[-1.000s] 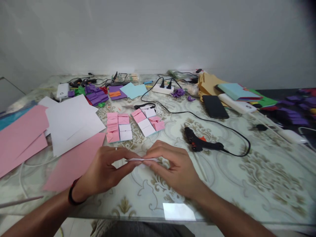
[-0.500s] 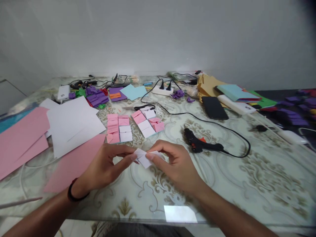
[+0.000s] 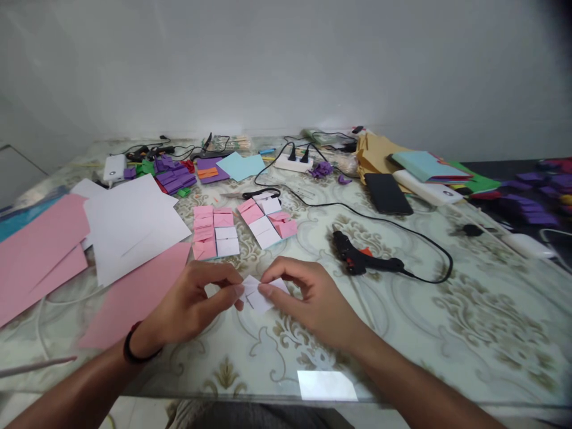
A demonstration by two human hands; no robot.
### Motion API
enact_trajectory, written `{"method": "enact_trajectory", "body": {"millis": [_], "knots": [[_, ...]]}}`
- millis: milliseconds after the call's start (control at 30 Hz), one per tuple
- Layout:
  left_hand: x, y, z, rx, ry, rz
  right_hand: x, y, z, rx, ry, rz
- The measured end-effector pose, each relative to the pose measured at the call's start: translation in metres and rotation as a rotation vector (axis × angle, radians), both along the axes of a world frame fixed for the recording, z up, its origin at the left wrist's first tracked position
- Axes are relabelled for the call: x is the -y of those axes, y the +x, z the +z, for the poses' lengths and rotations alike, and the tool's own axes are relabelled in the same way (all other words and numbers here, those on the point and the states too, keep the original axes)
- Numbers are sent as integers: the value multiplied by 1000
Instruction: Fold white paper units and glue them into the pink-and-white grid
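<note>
A small folded white paper square point(image 3: 255, 294) is pinched between both hands just above the glass table point(image 3: 447, 322). My left hand point(image 3: 192, 307) grips its left corner with thumb and fingers closed. My right hand point(image 3: 308, 298) pinches its right side, fingers curled. Beyond the hands lie two groups of folded pink and white paper units point(image 3: 215, 231), point(image 3: 268, 218).
Large pink sheets point(image 3: 129, 298) and white sheets point(image 3: 134, 226) lie at the left. A black glue gun point(image 3: 361, 260) with its cord lies to the right. A phone point(image 3: 388, 193), a power strip point(image 3: 294, 161), purple paper pieces point(image 3: 174, 173) and stacked coloured paper point(image 3: 424, 167) fill the back.
The white paper was held edge-on and flat a second ago. Now it is tilted up to show its face, and both hands have shifted slightly closer together on it.
</note>
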State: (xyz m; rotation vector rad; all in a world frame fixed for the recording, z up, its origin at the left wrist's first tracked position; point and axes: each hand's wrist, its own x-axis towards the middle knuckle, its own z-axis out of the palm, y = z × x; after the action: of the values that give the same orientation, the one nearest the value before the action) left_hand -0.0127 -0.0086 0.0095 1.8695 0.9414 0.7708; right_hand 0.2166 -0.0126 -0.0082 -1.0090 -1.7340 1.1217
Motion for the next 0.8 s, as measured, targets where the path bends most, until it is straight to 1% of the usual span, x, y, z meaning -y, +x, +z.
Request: {"method": "enact_trajectory", "body": {"millis": [133,267,400,533,667,800], "knots": [[-1,1,-3,0,-9,-12,0,-1,-1,7,8,34],[-1,5,-5,-105,-17,-40,0,-1,-3,26,49,25],[1,6,-6,-123,44,-59,-1,-2,-4,27,37,32],[1,4,-8,-98,125,-10,-1,-1,-2,20,25,3],[1,5,-8,-124,179,4,0,0,-1,14,77,16],[1,5,-12,-118,220,-31,1,-2,-3,16,129,34]]}}
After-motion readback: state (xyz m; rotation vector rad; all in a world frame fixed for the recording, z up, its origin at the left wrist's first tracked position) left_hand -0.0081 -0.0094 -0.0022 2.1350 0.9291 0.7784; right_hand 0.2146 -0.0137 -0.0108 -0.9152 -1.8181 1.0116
